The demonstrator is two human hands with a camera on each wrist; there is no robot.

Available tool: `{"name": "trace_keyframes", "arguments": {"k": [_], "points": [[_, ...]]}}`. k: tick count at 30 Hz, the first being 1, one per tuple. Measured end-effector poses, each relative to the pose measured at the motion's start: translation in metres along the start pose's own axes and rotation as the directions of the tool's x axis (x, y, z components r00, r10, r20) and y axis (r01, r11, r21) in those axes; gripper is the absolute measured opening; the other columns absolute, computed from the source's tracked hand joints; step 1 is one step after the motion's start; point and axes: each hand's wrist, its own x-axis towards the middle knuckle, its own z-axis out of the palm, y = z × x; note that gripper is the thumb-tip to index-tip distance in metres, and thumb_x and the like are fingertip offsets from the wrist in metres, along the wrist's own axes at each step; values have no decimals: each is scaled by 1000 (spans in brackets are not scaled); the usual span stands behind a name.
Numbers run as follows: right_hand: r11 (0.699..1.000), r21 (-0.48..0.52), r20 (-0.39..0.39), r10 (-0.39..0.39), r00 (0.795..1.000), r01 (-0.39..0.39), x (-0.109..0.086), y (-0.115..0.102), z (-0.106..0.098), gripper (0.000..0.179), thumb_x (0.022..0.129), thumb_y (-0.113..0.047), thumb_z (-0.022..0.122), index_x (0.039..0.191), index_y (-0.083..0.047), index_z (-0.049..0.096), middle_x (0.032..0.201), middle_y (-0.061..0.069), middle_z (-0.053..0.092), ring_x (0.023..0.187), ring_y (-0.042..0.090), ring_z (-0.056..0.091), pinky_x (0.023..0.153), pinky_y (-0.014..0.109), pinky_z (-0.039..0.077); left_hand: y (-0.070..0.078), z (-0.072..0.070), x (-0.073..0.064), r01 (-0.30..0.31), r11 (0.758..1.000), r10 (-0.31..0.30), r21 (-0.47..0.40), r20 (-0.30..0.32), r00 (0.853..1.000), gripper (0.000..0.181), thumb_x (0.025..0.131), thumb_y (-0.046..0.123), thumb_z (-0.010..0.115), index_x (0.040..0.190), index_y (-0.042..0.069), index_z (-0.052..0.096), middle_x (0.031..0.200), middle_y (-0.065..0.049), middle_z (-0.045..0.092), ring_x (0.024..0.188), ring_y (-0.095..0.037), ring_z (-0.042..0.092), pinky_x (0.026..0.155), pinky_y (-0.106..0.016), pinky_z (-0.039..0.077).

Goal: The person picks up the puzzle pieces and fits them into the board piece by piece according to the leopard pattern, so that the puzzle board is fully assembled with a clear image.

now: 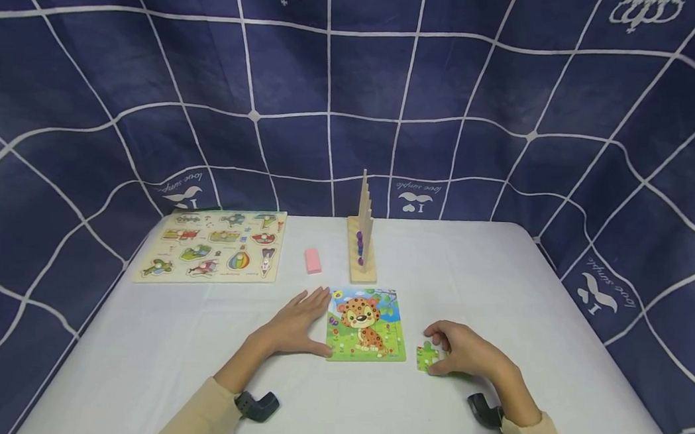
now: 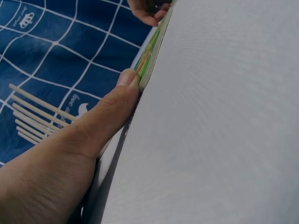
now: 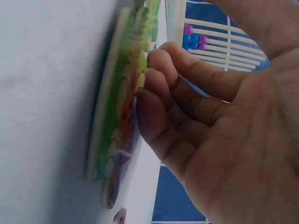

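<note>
A small jigsaw puzzle with a spotted leopard cub on green grass lies in front of me. My left hand rests at its left side, fingers spread and straight, with the thumb against the near edge. To the right of the puzzle, my right hand pinches a green jigsaw piece between thumb and curled fingers, low over the table. In the right wrist view, the curled fingers are close to a green puzzle edge and blurred pieces; exact contact there is unclear.
A wooden peg puzzle board of vehicles lies at the back left. A pink block sits right of it. Behind the jigsaw stands a wooden rack of upright rods with purple and blue beads. Dark blue gridded cloth hangs behind the white table.
</note>
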Motion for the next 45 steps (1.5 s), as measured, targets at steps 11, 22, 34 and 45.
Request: {"name": "trace_keyframes", "arguments": {"k": [11, 22, 34, 45], "points": [[997, -20, -49, 70, 996, -72, -5, -3, 6, 61, 54, -17, 94, 107, -9, 65, 87, -4, 58, 82, 12, 50, 69, 21, 46, -1, 0, 1, 14, 1000, -14, 9, 19, 1000, 124, 67, 83, 62, 155, 7, 19, 165, -5, 12, 154, -21, 9, 126, -44, 8], [999, -37, -57, 19, 998, -21, -7, -1, 8, 51, 58, -18, 92, 101, -9, 67, 83, -5, 58, 78, 11, 50, 65, 19, 44, -1, 1, 1, 10, 1000, -10, 4, 11, 1000, 124, 66, 82, 63, 155, 7, 20, 164, -6, 13, 154, -20, 10, 126, -44, 8], [998, -58, -79, -6, 997, 2, -7, 2, 9, 49, 58, -17, 90, 101, -9, 69, 82, -6, 59, 75, 9, 49, 63, 18, 44, 0, 0, 0, -3, 1000, 3, -1, -1, 1000, 123, 67, 81, 64, 155, 6, 22, 164, -7, 15, 153, -21, 12, 126, -45, 8], [998, -50, -109, -32, 993, 27, -6, 3, 6, 50, 58, -17, 90, 102, -8, 69, 84, -6, 60, 76, 9, 51, 64, 18, 46, -1, 0, 2, 7, 1000, -7, 14, 3, 1000, 124, 66, 82, 63, 155, 7, 21, 164, -6, 14, 153, -20, 11, 126, -44, 8]]}}
